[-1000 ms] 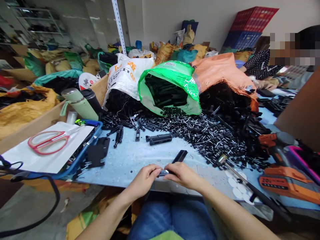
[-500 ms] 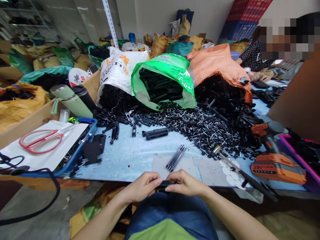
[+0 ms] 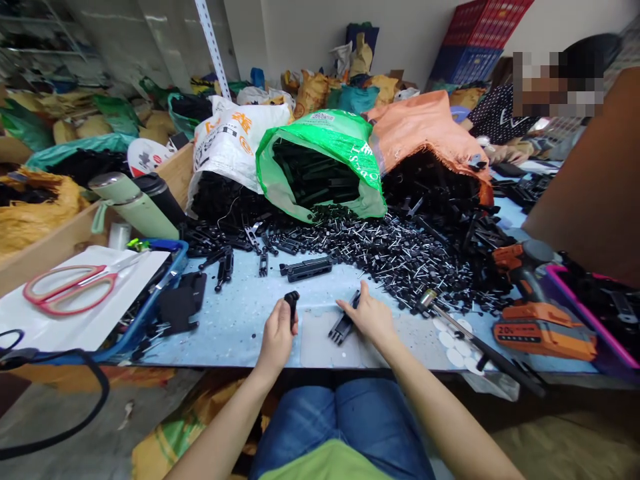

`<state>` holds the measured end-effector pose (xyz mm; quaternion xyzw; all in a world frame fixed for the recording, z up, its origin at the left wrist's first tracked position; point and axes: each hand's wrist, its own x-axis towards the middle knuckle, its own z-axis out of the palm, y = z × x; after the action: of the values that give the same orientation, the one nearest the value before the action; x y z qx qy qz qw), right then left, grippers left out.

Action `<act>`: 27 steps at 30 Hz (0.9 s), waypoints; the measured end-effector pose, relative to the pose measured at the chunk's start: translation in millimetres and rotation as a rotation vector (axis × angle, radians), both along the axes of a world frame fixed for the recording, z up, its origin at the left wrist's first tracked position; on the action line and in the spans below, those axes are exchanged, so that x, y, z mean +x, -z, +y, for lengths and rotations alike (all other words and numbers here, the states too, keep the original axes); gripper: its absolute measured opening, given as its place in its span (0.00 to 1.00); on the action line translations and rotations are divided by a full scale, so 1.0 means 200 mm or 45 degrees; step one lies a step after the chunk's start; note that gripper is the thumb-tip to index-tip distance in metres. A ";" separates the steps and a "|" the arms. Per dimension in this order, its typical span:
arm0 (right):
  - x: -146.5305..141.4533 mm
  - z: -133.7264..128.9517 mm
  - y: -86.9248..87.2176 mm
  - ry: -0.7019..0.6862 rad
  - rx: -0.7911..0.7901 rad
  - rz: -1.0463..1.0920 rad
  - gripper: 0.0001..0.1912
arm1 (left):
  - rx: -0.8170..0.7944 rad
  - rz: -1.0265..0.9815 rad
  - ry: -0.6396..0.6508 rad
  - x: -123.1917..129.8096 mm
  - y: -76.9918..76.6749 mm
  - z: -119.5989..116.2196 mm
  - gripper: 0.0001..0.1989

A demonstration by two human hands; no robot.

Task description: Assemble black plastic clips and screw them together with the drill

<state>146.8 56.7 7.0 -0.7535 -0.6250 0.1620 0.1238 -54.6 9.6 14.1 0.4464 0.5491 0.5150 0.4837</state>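
Observation:
My left hand (image 3: 278, 333) is closed round a small black plastic part (image 3: 291, 301), whose knobbed end sticks up above the fist. Most of that part is hidden by the fingers. Over the table's front area, my right hand (image 3: 373, 317) has thumb and forefinger spread around a long black slotted bracket (image 3: 343, 327) lying on a grey patch of the tabletop. The hand partly covers the bracket's far end. Behind both hands lies another long black bracket (image 3: 310, 268). A heap of black-headed metal pins (image 3: 400, 257) spreads to the right.
Sacks of black parts, one white (image 3: 240, 137), one green (image 3: 320, 123) and one orange (image 3: 415, 127), lie behind the heap. A cordless drill (image 3: 545, 333) and a hammer-like tool (image 3: 460, 333) are at right. Scissors (image 3: 70, 287) rest on paper at left. A co-worker (image 3: 505, 127) sits far right.
My hands were together at the table edge over a black part. Now they are apart: the left has lifted the part, and the right has moved forward to the bracket on the table.

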 end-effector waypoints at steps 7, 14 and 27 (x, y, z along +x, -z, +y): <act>0.23 -0.04 0.05 -0.573 0.014 1.107 0.29 | -0.067 0.144 0.192 -0.03 0.05 0.00 0.22; 0.17 -0.12 0.01 -0.973 0.136 0.338 0.23 | 0.030 0.180 0.214 0.02 0.05 0.01 0.21; -0.02 -0.10 -0.04 -0.507 -0.477 1.770 0.33 | 0.338 0.503 0.211 0.13 -0.10 -0.03 0.17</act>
<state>143.6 37.1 15.4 -0.3586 -0.4892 0.7242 0.3281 -28.4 4.3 33.6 0.6414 0.5220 0.4440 0.3449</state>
